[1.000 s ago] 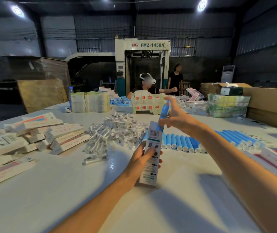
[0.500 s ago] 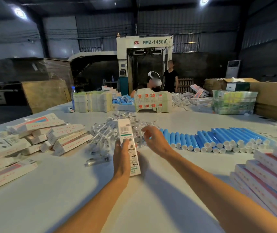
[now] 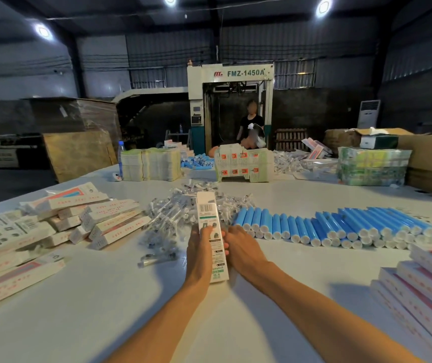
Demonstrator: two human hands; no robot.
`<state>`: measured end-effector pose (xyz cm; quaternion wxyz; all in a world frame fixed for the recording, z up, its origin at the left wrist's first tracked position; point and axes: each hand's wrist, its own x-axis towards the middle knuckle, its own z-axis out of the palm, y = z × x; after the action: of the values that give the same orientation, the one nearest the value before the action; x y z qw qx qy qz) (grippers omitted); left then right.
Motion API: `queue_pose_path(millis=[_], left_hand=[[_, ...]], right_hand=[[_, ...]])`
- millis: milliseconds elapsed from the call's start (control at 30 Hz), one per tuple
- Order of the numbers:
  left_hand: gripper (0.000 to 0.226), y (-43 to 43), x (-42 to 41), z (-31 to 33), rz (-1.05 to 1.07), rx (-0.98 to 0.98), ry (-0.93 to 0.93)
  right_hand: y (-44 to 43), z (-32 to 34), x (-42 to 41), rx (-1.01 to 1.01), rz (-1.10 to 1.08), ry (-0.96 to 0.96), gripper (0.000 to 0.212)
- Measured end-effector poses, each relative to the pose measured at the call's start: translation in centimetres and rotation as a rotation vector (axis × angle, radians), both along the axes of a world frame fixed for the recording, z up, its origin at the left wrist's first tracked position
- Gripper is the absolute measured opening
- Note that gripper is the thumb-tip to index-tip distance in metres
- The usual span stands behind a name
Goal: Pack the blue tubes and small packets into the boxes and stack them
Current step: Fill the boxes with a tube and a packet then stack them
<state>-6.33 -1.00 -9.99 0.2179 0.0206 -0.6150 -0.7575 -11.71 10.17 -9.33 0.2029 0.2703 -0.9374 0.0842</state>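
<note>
The left hand (image 3: pixel 199 248) grips a long white box (image 3: pixel 208 208) from its left side, thumb across the printed face. The right hand (image 3: pixel 245 248) pinches its right edge. The box points away from the person, its far end over a heap of clear packets (image 3: pixel 173 218). Just right of the heap, blue tubes (image 3: pixel 327 226) lie in a long row, white caps toward the person. Boxes sit jumbled at the left (image 3: pixel 99 218) and stacked at the right (image 3: pixel 424 289) of the white table (image 3: pixel 105 310) (the far side holds more stock).
</note>
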Motion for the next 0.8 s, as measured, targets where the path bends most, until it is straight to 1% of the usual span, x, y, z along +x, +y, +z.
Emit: queue_pose_path(millis=[67, 100, 133, 200, 267, 300, 367, 400, 433, 500, 567, 600, 667, 800], left_hand=[[0.021, 0.2, 0.3, 0.0, -0.014, -0.003, -0.018], [0.022, 0.4, 0.5, 0.1, -0.026, 0.004, -0.028], [0.024, 0.5, 0.7, 0.2, -0.041, 0.008, -0.038], [0.024, 1.0, 1.0, 0.3, -0.102, 0.007, -0.057], [0.024, 1.8, 1.3, 0.5, -0.212, 0.044, -0.076], [0.026, 2.2, 1.5, 0.5, -0.276, 0.078, -0.087], [0.029, 2.9, 2.0, 0.6, -0.387, 0.128, -0.109], [0.031, 3.2, 2.3, 0.6, -0.437, 0.141, -0.114], [0.034, 3.5, 2.6, 0.7, -0.485, 0.154, -0.112], [0.043, 3.9, 3.3, 0.7, -0.569, 0.16, -0.091], [0.052, 4.1, 3.9, 0.9, -0.628, 0.126, -0.067], [0.053, 4.1, 4.1, 0.9, -0.647, 0.113, -0.057], [0.051, 4.0, 4.4, 1.0, -0.666, 0.104, -0.048], [0.052, 4.1, 4.7, 1.2, -0.665, 0.094, -0.047]], right_hand=[[1.9, 0.4, 0.8, -0.086, -0.061, -0.047, 0.044], [3.0, 0.8, 1.2, -0.164, -0.089, -0.066, 0.047], [4.2, 1.5, 1.5, -0.283, -0.104, -0.08, 0.044], [6.7, 3.4, 2.0, -0.546, -0.124, -0.106, 0.028], [8.8, 5.6, 2.7, -0.781, -0.112, -0.119, 0.015], [9.6, 6.6, 3.3, -0.895, -0.087, -0.125, 0.013], [10.8, 8.3, 4.6, -1.092, -0.019, -0.136, 0.017], [11.4, 9.1, 5.1, -1.158, 0.015, -0.131, 0.019], [11.8, 9.8, 5.5, -1.194, 0.048, -0.115, 0.02], [12.3, 11.2, 6.2, -1.2, 0.11, -0.062, 0.022], [12.5, 12.4, 6.7, -1.216, 0.165, -0.02, 0.024], [12.6, 12.9, 6.7, -1.213, 0.174, -0.005, 0.024], [12.6, 14.0, 6.6, -1.124, 0.15, 0.003, 0.026], [12.0, 15.0, 6.1, -0.854, 0.116, -0.131, 0.035]])
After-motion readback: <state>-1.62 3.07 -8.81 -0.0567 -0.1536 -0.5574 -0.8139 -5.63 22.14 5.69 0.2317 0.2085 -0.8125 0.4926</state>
